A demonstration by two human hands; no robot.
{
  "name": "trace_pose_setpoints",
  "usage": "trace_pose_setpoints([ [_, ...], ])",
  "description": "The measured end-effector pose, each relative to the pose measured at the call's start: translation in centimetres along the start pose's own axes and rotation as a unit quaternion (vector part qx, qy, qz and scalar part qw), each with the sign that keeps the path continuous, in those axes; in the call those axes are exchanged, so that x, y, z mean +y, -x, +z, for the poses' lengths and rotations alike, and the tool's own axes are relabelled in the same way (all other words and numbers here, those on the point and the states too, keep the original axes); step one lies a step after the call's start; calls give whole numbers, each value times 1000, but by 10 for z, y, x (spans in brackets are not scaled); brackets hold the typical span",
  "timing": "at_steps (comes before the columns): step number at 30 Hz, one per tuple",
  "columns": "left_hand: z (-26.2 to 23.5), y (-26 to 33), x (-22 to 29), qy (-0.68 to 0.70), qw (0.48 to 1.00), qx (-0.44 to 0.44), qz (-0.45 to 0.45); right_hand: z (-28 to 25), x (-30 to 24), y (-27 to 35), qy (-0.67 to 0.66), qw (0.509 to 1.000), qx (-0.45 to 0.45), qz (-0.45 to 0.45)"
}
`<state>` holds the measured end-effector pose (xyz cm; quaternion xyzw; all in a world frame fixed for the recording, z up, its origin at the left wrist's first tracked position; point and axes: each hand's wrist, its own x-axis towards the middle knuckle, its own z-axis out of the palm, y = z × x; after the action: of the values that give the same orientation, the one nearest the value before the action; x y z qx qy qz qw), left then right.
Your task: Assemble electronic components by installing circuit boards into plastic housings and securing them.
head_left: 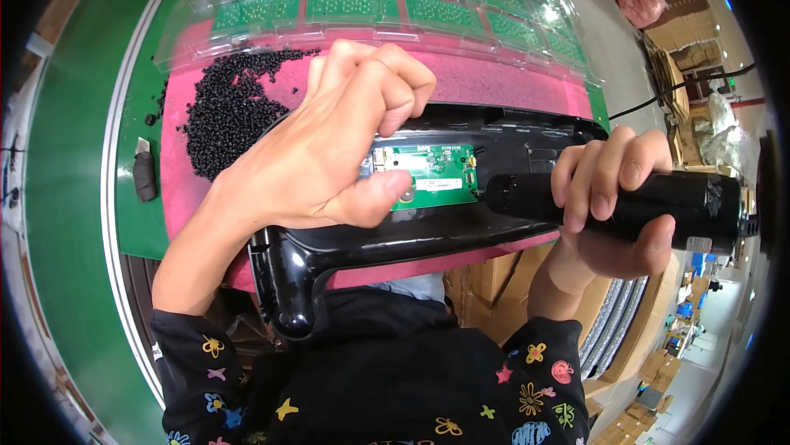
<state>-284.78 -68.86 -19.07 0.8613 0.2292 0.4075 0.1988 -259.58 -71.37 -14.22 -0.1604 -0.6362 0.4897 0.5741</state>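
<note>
Trays (387, 34) of clear plastic hold green boards (350, 6); black housing (387, 237) contains one circuit board (448, 169). Right hand (613, 178) grips black tool (699, 198); left hand's (329, 141) fingers are curled, contents unclear.

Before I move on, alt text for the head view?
The right hand holds a black tool at a green circuit board in a black housing, left hand over its left part. Small black pieces lie on a pink mat.

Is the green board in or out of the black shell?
In: the board lies within the shell, whose black surface shows on its near and far sides.
</note>
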Motion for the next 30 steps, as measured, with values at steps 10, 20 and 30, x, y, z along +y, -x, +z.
trace_pose_setpoints([
  [10,7,-2,5,-49,996,62,-41,-5,16,2,-15,999,4,43],
  [20,-6,-3,-7,-122,986,78,-82,0,21,-5,-60,994,-77,48],
  [30,-6,8,-9,-191,957,-92,-201,-8,9,-16,-104,957,201,180],
])
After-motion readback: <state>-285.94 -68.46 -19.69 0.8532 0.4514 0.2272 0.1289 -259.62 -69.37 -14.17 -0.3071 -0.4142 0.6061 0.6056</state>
